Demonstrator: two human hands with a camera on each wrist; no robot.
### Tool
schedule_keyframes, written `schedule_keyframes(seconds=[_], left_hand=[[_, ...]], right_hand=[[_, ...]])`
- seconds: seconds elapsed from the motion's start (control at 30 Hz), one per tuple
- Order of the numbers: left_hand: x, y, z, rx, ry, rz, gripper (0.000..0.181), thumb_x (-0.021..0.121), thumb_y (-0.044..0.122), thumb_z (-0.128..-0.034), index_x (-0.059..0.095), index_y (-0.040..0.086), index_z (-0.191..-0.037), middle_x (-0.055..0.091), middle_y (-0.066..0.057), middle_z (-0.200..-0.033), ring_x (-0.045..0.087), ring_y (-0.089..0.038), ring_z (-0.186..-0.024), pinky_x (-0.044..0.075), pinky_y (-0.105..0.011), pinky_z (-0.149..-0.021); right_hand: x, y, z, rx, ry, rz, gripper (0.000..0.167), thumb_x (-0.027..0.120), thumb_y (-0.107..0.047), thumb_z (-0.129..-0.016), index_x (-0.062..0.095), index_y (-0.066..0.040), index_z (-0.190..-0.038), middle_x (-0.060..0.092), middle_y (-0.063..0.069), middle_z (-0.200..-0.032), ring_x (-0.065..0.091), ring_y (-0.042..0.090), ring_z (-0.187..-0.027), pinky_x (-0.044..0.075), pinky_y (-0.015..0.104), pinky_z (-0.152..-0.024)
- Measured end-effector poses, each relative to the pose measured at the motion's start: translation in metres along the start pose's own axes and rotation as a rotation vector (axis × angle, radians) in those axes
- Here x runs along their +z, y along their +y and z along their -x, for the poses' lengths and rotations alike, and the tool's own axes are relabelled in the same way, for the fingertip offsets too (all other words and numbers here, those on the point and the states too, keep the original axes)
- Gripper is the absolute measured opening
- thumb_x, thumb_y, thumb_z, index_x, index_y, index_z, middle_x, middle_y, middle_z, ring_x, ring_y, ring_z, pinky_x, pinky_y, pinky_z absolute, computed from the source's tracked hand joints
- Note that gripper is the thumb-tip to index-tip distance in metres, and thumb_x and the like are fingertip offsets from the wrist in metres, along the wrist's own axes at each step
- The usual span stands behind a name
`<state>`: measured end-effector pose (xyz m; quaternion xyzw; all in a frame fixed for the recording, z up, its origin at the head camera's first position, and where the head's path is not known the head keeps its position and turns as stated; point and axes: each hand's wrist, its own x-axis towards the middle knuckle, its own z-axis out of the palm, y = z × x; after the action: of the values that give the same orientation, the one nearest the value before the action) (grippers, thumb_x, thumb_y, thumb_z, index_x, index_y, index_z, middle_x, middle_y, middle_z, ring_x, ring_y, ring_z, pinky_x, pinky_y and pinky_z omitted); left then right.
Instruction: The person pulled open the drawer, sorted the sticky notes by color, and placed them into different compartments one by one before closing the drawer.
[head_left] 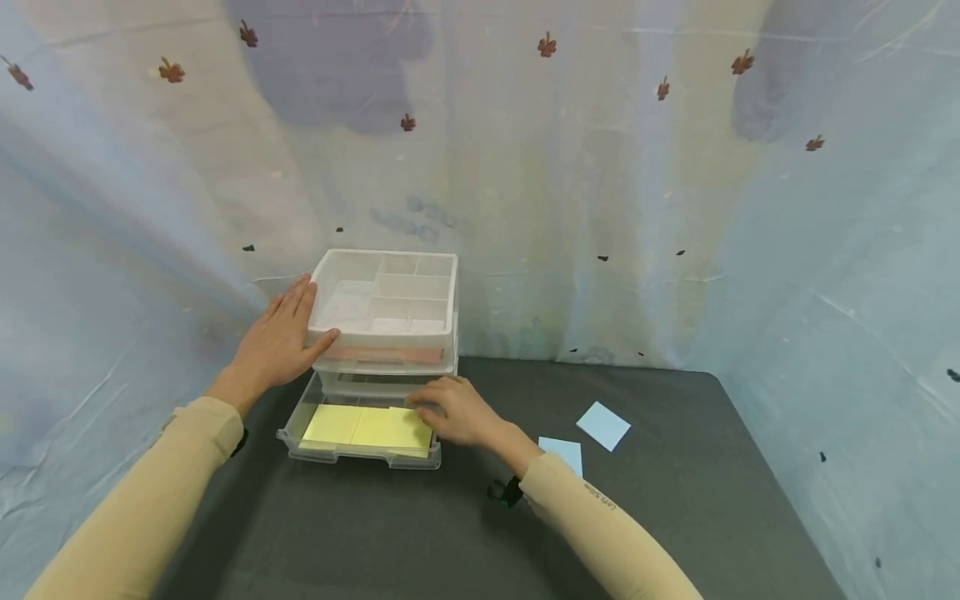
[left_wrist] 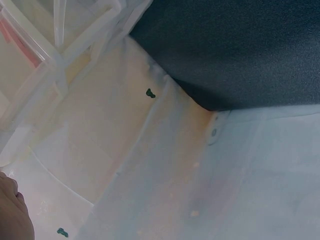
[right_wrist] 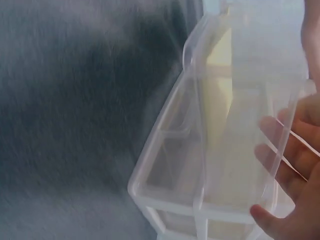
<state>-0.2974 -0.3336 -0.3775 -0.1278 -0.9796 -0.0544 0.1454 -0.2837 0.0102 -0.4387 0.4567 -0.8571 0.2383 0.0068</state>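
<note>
Plastic drawer (head_left: 315, 455), six o'clock from the box (head_left: 386, 341), looks light, stiff; I'd grip its front. Left hand (head_left: 276, 340) lies straight-fingered against the box; right hand (head_left: 461, 412), loose, grasps nothing beside the notes (head_left: 333, 423).

Drawer (head_left: 423, 461): smooth plastic; yellow notes (head_left: 366, 428): matt paper; tabletop (head_left: 337, 533): matt.

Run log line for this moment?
left hand: on drawer unit | right hand: at pulled-out drawer | yellow sheets: in drawer | blue sheets: on table
</note>
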Motion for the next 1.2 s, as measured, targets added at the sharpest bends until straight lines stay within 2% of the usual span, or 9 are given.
schedule_keyframes(seconds=[0.2,0.3,0.4,0.5,0.63,0.77,0.9,1.0,1.2], left_hand=[[0.002,-0.001,-0.002,0.007,0.018,-0.003,0.098,0.044,0.062,-0.106,0.002,-0.003,-0.165,-0.002,-0.02,-0.174,0.006,-0.039,-0.16,0.008,-0.057,-0.129],[0.002,-0.001,-0.002,0.008,0.021,-0.001,0.097,0.044,0.062,-0.106,0.002,-0.003,-0.165,-0.001,-0.02,-0.174,0.006,-0.039,-0.16,0.008,-0.056,-0.129],[0.002,-0.002,-0.001,0.014,0.024,-0.003,0.097,0.043,0.061,-0.1064,0.002,-0.003,-0.165,0.0,-0.021,-0.174,0.006,-0.04,-0.16,0.009,-0.057,-0.129],[0.002,-0.001,0.0,0.014,0.022,-0.006,0.097,0.044,0.061,-0.1064,0.001,-0.003,-0.165,0.0,-0.022,-0.173,0.006,-0.04,-0.16,0.011,-0.059,-0.128],[0.001,-0.001,0.0,0.004,0.015,-0.008,0.098,0.044,0.061,-0.1059,-0.001,-0.002,-0.165,-0.002,-0.021,-0.174,0.006,-0.041,-0.159,0.011,-0.059,-0.128],[0.001,0.0,0.0,0.003,0.017,-0.003,0.098,0.044,0.061,-0.1061,-0.001,-0.002,-0.165,-0.002,-0.021,-0.174,0.006,-0.041,-0.159,0.012,-0.06,-0.128],[0.001,0.0,0.0,-0.001,0.016,-0.003,0.098,0.044,0.062,-0.106,0.0,-0.002,-0.166,-0.003,-0.021,-0.174,0.005,-0.04,-0.16,0.012,-0.06,-0.127],[0.001,0.0,0.0,-0.002,0.015,-0.003,0.098,0.043,0.062,-0.106,0.0,-0.002,-0.166,-0.002,-0.021,-0.174,0.005,-0.04,-0.16,0.011,-0.06,-0.128],[0.0,0.001,0.0,0.001,0.015,0.002,0.098,0.042,0.064,-0.1058,0.001,-0.002,-0.166,-0.002,-0.02,-0.174,0.005,-0.04,-0.16,0.012,-0.059,-0.128]], right_hand=[[0.007,-0.01,0.014,-0.012,0.175,-0.204,0.03,0.057,-0.02,-0.109,0.07,-0.009,-0.133,0.069,0.005,-0.135,0.061,0.022,-0.128,0.049,0.042,-0.11],[0.009,-0.019,0.019,-0.004,0.246,-0.315,0.03,0.058,-0.02,-0.108,0.07,-0.007,-0.132,0.068,0.007,-0.135,0.061,0.024,-0.129,0.056,0.044,-0.103],[0.011,-0.027,0.024,0.005,0.313,-0.413,0.03,0.059,-0.02,-0.108,0.071,-0.006,-0.132,0.069,0.007,-0.133,0.064,0.024,-0.125,0.057,0.045,-0.1],[0.012,-0.036,0.028,0.028,0.344,-0.539,0.03,0.059,-0.02,-0.108,0.071,-0.007,-0.132,0.07,0.006,-0.13,0.067,0.021,-0.118,0.059,0.04,-0.096],[0.012,-0.049,0.033,0.051,0.336,-0.782,0.029,0.058,-0.016,-0.108,0.069,-0.004,-0.132,0.071,0.011,-0.13,0.069,0.025,-0.116,0.058,0.031,-0.097],[0.015,-0.063,0.037,0.062,0.31,-0.969,0.03,0.058,-0.01,-0.107,0.067,0.003,-0.133,0.07,0.021,-0.13,0.069,0.039,-0.113,0.059,0.035,-0.097],[0.022,-0.075,0.039,0.086,0.273,-1.073,0.031,0.058,-0.009,-0.107,0.066,0.004,-0.134,0.069,0.025,-0.129,0.069,0.046,-0.11,0.061,0.041,-0.094],[0.031,-0.081,0.04,0.113,0.243,-1.142,0.032,0.058,-0.009,-0.107,0.066,0.002,-0.135,0.069,0.026,-0.13,0.069,0.046,-0.111,0.061,0.042,-0.094],[0.055,-0.091,0.039,0.096,0.189,-1.187,0.034,0.056,-0.008,-0.108,0.062,0.008,-0.137,0.067,0.028,-0.132,0.067,0.048,-0.114,0.058,0.052,-0.097]])
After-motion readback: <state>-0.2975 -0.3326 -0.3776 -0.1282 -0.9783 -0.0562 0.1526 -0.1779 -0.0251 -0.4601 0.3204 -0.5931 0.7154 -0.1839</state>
